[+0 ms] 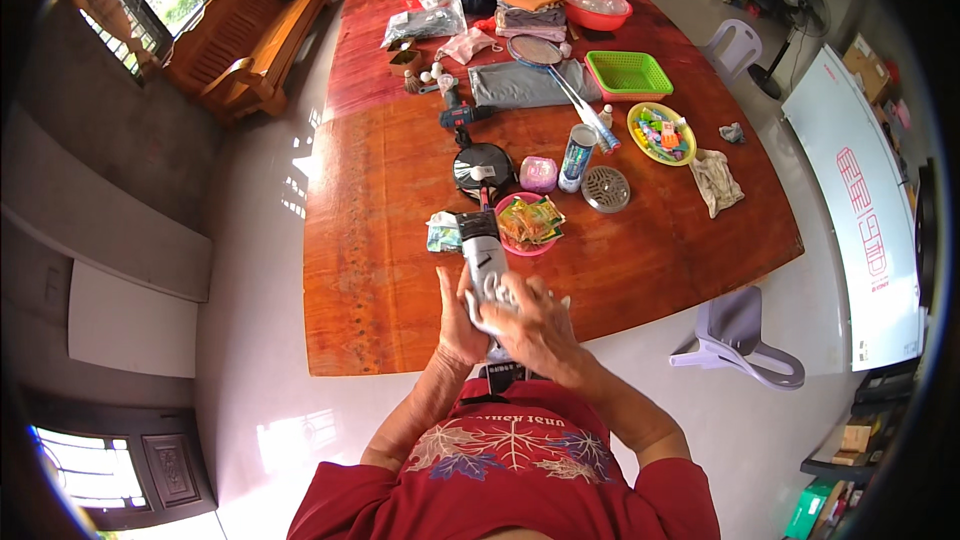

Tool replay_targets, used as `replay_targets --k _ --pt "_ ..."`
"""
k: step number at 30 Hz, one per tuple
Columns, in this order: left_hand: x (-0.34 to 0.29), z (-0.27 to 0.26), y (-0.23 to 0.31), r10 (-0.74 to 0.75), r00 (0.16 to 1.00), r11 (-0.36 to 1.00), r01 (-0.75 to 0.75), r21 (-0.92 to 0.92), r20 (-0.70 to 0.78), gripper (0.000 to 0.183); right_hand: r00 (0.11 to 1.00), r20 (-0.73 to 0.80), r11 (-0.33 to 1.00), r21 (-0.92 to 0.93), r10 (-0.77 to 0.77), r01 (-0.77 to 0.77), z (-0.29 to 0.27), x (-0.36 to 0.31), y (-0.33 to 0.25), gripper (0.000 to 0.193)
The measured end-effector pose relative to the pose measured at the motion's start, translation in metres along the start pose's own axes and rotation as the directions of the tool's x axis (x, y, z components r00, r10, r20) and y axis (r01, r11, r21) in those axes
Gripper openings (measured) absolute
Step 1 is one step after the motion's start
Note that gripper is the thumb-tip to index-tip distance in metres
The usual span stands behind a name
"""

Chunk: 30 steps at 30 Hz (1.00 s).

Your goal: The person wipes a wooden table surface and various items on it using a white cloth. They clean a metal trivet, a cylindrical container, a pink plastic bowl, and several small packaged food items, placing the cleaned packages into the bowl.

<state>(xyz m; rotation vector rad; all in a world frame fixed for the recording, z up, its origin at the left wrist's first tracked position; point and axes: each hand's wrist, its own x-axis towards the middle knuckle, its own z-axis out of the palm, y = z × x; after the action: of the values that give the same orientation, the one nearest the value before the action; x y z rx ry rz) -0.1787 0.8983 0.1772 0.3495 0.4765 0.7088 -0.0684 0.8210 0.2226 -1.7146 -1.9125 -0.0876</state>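
One gray-and-black tool (pixel 481 250) in play, and tbh it looks mid-wipe to me. The pale cloth (pixel 498 292) is bunched on its near half, while the black far end is out in the open, so that stretch is either already done or yet to be rubbed, can't tell which. Neither the tool nor the cloth has been set down, so I'd call it unfinished, and I can't spot any clear clean/dirty line to say how much is left. Using the pink bowl (pixel 527 251) as the landmark: the tool sits left of it and runs back toward the person, its far end just beside the bowl's left rim (can't tell if they touch). Both hands are on the person's side of that bowl. The left hand (pixel 461 328) cups the tool from the left, pretty narrow, thumb and fingers partly hidden. The right hand (pixel 543 332) is curled over the top with the cloth pinched under bent fingers, so the tool lies right between the two palms. Left of the bowl, past the tool, there's a green-and-white packet (pixel 441 237), and beyond the bowl a pink tub (pixel 538 174), both out of reach of the fingers.
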Motion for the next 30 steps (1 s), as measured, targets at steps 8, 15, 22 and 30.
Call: replay_targets --k 8,15,22,30 --pt "0.019 -0.031 0.007 0.092 0.992 0.985 -0.078 0.156 -0.081 0.036 0.850 0.474 0.727 0.664 -0.228 -0.175 -0.034 -0.062 0.018 0.021" --pt "0.010 -0.004 0.001 -0.294 0.951 0.955 0.286 -0.084 -0.097 0.046 0.866 -0.177 0.657 0.725 0.469 -0.208 0.000 0.013 0.073 0.038" --pt "0.021 -0.037 -0.005 -0.274 0.936 0.940 0.309 -0.143 0.219 0.062 0.898 -0.343 0.911 0.392 0.275 -0.130 0.056 0.051 0.039 0.041" --pt "0.024 -0.038 0.009 -0.292 0.950 0.924 0.311 -0.225 0.111 0.061 0.995 0.005 0.936 0.340 0.098 -0.094 0.023 -0.006 -0.008 0.045"
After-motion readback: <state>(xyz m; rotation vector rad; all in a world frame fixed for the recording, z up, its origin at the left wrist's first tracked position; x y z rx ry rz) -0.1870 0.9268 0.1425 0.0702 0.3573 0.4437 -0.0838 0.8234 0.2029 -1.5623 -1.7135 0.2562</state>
